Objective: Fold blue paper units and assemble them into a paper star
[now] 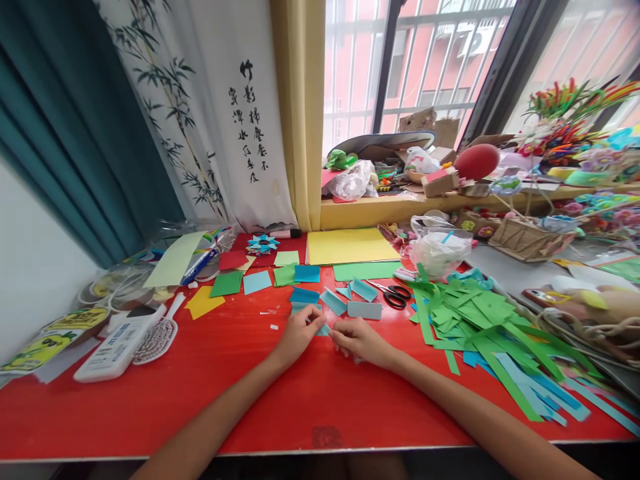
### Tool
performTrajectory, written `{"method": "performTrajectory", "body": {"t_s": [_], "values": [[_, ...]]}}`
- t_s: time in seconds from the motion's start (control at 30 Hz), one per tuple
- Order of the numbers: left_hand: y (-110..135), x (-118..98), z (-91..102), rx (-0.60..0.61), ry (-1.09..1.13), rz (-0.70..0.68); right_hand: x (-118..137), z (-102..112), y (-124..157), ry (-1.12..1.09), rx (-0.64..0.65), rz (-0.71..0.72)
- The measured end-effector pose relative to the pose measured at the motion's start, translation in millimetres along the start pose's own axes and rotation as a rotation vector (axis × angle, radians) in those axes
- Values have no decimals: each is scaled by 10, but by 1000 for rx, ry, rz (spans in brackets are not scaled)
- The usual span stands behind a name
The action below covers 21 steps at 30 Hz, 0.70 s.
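Both my hands meet at the middle of the red table. My left hand and my right hand pinch a small light-blue paper piece between their fingertips, pressing it against the tabletop. Just beyond the fingers lie several folded light-blue paper pieces. Black-handled scissors rest a little further back to the right.
A heap of green and blue paper strips covers the right side. Yellow sheet, blue paper star and small coloured squares lie at the back. A white remote and hairbrush sit left. The cluttered windowsill holds craft items.
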State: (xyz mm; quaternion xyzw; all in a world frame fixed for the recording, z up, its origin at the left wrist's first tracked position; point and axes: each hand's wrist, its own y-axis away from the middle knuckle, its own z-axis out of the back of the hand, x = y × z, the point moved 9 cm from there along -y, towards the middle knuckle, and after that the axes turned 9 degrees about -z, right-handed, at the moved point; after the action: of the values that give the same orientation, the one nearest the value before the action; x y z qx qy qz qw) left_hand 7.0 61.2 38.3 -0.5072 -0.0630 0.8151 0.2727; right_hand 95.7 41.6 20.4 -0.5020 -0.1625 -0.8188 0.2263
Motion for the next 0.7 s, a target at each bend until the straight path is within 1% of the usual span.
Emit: {"method": "performTrajectory", "body": {"t_s": [0.13,0.23,0.3,0.37,0.47,0.57,0.7], "values": [[1,1,-25,29,-19,-20,-25,17,-34,87,-65,10],[8,-45,-24,26,-46,-30,34,13,-32,208,-95,70],[11,-84,-21,24,-52,-37,58,-1,-18,237,-79,78],[13,-106,-27,39,-62,-39,39,-12,-7,191,-43,39],[21,-72,-67,109,-101,-8,12,-14,7,136,-12,-9],[33,-55,-79,142,-132,-13,34,-14,14,193,-13,9],[64,-102,-86,162,-111,-55,105,-25,24,263,2,72]]}}
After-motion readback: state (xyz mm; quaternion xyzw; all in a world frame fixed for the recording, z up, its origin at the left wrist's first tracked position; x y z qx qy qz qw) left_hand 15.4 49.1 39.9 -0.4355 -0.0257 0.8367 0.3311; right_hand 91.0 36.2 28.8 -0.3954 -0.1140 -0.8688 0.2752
